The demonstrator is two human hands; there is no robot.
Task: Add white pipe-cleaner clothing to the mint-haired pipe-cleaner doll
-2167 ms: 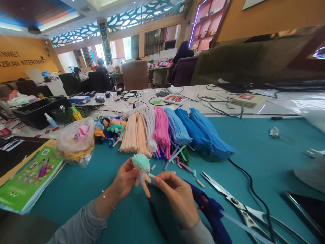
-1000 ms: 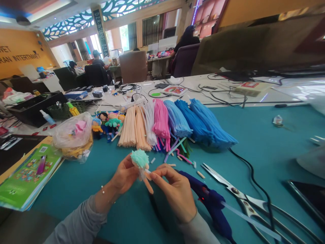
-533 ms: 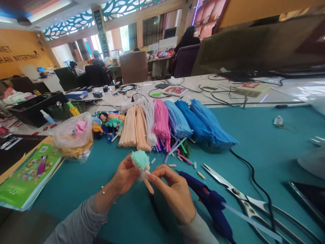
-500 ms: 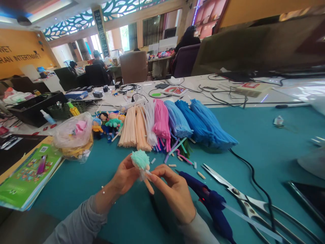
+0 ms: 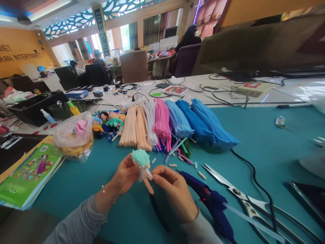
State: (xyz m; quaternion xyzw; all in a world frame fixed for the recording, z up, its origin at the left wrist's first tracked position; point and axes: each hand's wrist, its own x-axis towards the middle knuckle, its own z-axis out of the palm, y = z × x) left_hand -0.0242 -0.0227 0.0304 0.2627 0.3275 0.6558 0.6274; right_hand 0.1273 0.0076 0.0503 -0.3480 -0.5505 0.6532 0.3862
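My left hand (image 5: 127,173) is closed around a small pipe-cleaner doll (image 5: 141,158) with fluffy mint-green hair, a whitish upper body and peach limbs. One peach leg (image 5: 148,185) hangs down toward the teal mat, ending in a dark tip. At the doll's right side, the thumb and forefinger of my right hand (image 5: 174,189) pinch the end of a small pale limb. Close by on the right lies a dark blue glue gun (image 5: 203,193) with a red light and a clear glue stick in its back. Large metal scissors (image 5: 237,191) lie open beyond it.
Bundles of peach pipe cleaners (image 5: 129,127), pink ones (image 5: 162,120) and blue ones (image 5: 213,127) lie behind my hands, with cut scraps (image 5: 202,175) before them. Finished dolls (image 5: 113,122), a plastic bag (image 5: 73,132) and a green booklet (image 5: 30,173) are at left. A black cable (image 5: 254,169) crosses the right side.
My right fingertips have shifted slightly to the right along the doll's side, and the thumb has drawn back a little. My left hand keeps hold of the doll in nearly the same place.
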